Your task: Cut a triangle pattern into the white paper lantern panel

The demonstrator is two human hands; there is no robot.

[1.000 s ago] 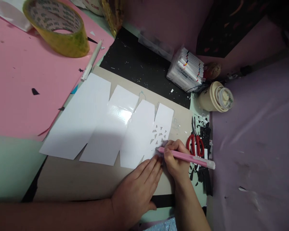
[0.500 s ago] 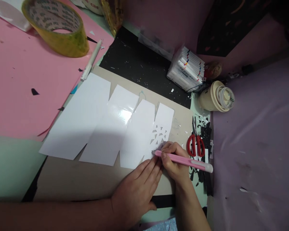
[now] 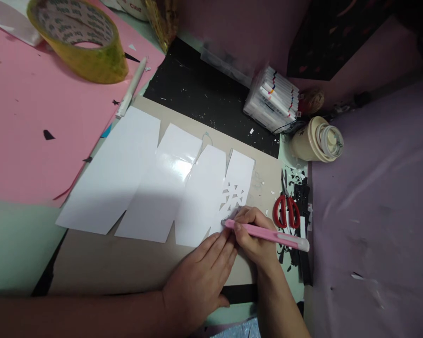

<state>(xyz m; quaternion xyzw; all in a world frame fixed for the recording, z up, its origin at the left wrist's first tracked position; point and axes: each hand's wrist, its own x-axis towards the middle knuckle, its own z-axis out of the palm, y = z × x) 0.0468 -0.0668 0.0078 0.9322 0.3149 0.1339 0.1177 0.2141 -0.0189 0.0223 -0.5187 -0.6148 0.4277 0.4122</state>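
Note:
A white glossy paper cut-out (image 3: pixel 151 183) with four panels lies on a beige board (image 3: pixel 127 267). Its rightmost panel has several small triangular holes (image 3: pixel 232 196). My right hand (image 3: pixel 255 237) is closed on a pink craft knife (image 3: pixel 268 233), with the blade tip on the lower edge of that panel. My left hand (image 3: pixel 200 277) lies flat with fingers stretched out, pressing on the paper's bottom corner just beside the blade.
Red scissors (image 3: pixel 285 211) lie among black paper scraps to the right. A tan lidded cup (image 3: pixel 317 140) and a box of markers (image 3: pixel 273 99) stand behind them. A pink sheet (image 3: pixel 38 117) at the left carries a big tape roll (image 3: pixel 77 40) and a white pen (image 3: pixel 131 88).
My right hand and the pink knife have slid a little to the left and down along the panel's lower edge. My left hand has stayed put.

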